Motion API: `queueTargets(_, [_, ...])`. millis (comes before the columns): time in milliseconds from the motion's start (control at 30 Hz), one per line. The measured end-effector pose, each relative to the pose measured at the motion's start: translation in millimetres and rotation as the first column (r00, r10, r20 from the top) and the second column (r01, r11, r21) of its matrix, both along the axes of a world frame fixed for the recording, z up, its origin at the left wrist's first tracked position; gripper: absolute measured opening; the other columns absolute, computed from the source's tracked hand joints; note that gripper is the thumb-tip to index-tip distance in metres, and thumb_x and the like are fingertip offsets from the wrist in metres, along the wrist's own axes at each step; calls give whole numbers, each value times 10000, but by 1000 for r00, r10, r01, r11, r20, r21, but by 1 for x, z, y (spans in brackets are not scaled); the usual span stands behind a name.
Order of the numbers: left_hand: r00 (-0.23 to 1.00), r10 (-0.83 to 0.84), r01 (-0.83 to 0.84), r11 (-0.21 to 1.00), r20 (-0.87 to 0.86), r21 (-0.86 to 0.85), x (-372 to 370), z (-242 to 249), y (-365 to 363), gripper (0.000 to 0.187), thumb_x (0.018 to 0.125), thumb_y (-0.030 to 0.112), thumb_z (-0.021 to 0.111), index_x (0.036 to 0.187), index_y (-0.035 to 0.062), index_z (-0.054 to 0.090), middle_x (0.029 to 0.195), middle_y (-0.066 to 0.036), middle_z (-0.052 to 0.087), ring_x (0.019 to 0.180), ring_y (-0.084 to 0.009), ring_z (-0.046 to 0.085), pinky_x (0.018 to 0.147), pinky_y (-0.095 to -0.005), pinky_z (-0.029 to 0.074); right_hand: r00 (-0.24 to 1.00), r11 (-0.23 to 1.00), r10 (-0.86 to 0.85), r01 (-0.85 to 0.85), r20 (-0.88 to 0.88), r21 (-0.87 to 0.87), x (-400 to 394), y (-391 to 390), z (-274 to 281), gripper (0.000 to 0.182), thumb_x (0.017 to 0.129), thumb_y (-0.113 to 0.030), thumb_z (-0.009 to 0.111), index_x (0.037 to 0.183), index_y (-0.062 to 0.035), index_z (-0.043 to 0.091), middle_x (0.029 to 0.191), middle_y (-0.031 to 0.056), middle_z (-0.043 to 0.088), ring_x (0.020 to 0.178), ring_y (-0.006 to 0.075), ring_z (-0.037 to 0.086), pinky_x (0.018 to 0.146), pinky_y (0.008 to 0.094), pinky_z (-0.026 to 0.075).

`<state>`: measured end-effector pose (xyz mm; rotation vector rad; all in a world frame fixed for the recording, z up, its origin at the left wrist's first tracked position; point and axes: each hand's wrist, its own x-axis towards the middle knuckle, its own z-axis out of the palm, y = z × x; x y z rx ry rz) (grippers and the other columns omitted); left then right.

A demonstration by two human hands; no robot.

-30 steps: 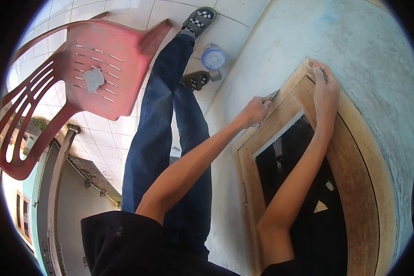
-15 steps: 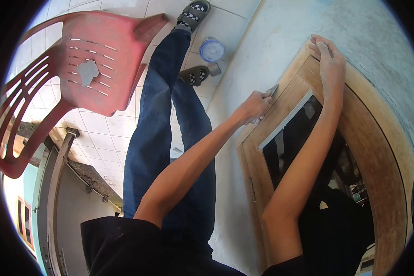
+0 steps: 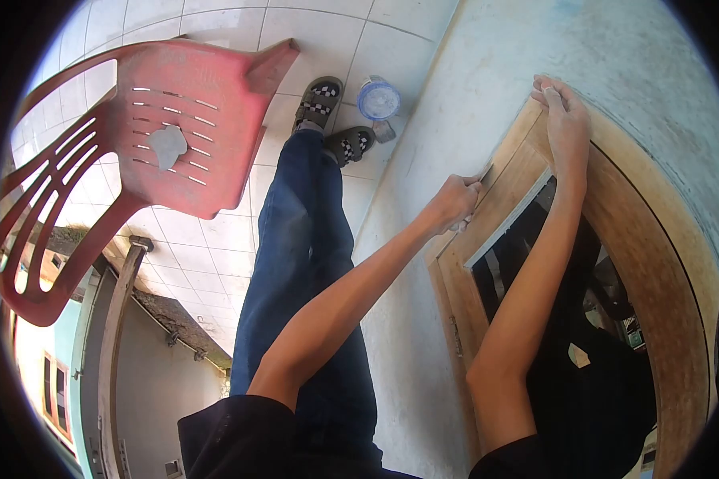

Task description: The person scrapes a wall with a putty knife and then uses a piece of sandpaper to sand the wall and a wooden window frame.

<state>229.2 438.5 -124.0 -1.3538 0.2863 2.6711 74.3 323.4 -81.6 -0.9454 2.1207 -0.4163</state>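
Note:
My left hand [image 3: 457, 203] is closed around a thin grey blade [image 3: 486, 171], whose tip lies against the edge of a wooden window frame [image 3: 499, 199]; its handle is hidden in my fingers. Whitish smears mark the fingers. Farther up, my right hand [image 3: 566, 128] sits at the frame's upper corner, fingers bent and pressed together at the edge by the wall. Whether anything is inside those fingers is hidden. Dark glass [image 3: 527, 239] below my right forearm reflects shapes.
On the left, a red plastic chair [image 3: 224, 128] carries a grey irregular flat piece [image 3: 168, 147]. A blue-rimmed tub [image 3: 378, 100] with whitish contents stands on the tiled floor [image 3: 311, 48] near my sandals [image 3: 350, 145], beside a small grey block [image 3: 383, 131]. A pale wall [image 3: 407, 239] borders the frame.
My feet have come closer together, the upper one having moved down beside the other. The view has shifted slightly. Both hands stay at the frame, the blade still in my left hand.

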Motion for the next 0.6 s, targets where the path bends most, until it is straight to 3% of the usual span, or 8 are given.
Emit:
queueTargets(167, [987,114,-105,991,112,-87,-16,25,37,471,1008,243,385,1449,84,338,530,3,370,412,-119,398,351,-302,394,993,997,-75,76,89,-14,0,1,2,282,948,-126,467,1112,50,615,1110,116,661,979,189,629,899,281,459])
queueTargets(233, [954,218,-151,942,205,-299,-28,23,50,439,989,173,395,1394,1,403,540,-66,486,387,-161,467,395,-335,437,992,997,-73,75,100,-17,-3,1,4,286,950,-129,463,1112,54,613,1112,118,659,979,191,629,901,282,460])
queueTargets(267, [956,215,-150,944,202,-294,-34,22,57,439,989,173,395,1394,1,403,540,-66,486,387,-161,467,395,-335,437,991,997,-67,71,118,-24,-4,1,5,290,953,-131,460,1113,57,611,1113,121,657,979,193,629,903,282,462])
queueTargets(333, [895,343,-352,936,286,-23,-32,46,30,447,999,178,382,1412,10,373,509,-42,454,357,-145,439,357,-318,416,989,997,-71,75,131,-21,-4,2,9,293,955,-134,456,1121,52,609,1119,121,655,984,196,630,905,284,463])
queueTargets(600, [908,337,-332,941,250,-64,-25,47,70,469,1013,222,362,1447,49,321,488,-8,400,347,-115,383,322,-299,365,984,999,-19,27,178,-45,-7,8,9,302,958,-147,452,1144,37,603,1137,123,648,1008,203,634,913,294,461])
